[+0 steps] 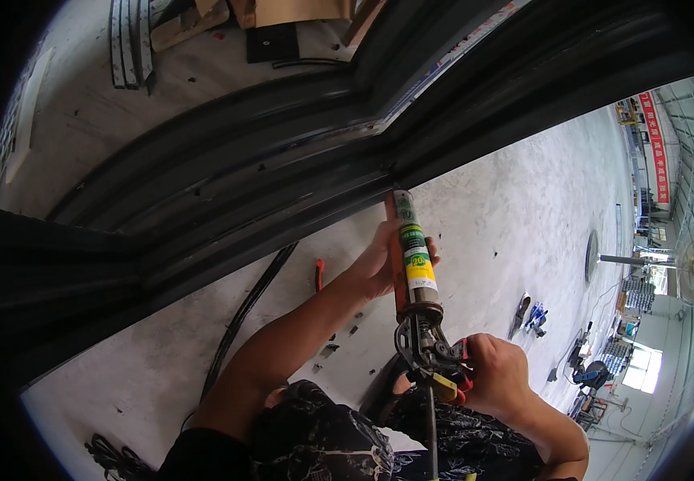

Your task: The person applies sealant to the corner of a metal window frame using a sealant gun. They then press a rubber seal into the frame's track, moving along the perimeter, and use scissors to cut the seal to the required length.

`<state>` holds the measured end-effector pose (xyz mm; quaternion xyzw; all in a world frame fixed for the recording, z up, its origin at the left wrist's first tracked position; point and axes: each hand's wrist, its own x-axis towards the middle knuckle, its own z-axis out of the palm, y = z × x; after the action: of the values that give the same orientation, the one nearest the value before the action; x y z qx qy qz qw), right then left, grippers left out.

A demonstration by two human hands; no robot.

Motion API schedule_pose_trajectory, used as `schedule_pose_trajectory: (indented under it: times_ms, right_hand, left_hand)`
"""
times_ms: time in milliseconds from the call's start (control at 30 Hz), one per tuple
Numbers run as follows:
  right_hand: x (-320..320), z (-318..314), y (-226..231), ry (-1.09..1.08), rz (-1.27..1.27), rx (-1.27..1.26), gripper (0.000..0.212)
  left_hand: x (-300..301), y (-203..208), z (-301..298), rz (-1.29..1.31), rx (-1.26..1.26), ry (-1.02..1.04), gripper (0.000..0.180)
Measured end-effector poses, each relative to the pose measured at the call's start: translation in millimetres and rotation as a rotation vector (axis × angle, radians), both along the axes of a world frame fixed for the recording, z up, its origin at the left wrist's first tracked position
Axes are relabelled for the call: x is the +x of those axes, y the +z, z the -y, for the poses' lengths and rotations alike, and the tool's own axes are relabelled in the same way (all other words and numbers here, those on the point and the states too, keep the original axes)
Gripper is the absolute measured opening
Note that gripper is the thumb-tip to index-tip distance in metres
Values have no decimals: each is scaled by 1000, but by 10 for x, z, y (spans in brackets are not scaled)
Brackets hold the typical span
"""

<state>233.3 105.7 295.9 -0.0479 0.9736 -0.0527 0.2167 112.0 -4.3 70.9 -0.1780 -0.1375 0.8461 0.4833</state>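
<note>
The left hand (380, 263) wraps the caulk gun (415, 276) tube, the right hand (495, 370) clenches its handle, nozzle at the dark frame (267, 172)

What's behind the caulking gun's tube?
The left hand wraps behind the sealant tube, with grey concrete floor beyond. The nozzle tip is hidden against the dark metal frame.

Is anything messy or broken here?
Nothing looks broken. The left hand and right hand hold the caulking gun at the dark frame. Small scraps and a black strip lie loose on the floor.
</note>
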Motion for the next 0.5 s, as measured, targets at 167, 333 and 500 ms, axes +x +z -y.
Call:
schedule_pose_trajectory:
  times_ms: [167,333,500]
  right_hand:
    - [-69,13,124,-38,21,-70,44]
    - [-2,-368,87,-42,45,-186,44]
    - [-30,-995,37,77,116,-153,37]
  left_hand:
    - [13,61,29,-18,-13,9,53]
    - [80,160,83,-99,-33,21,55]
    - [155,328,77,-190,-66,50,54]
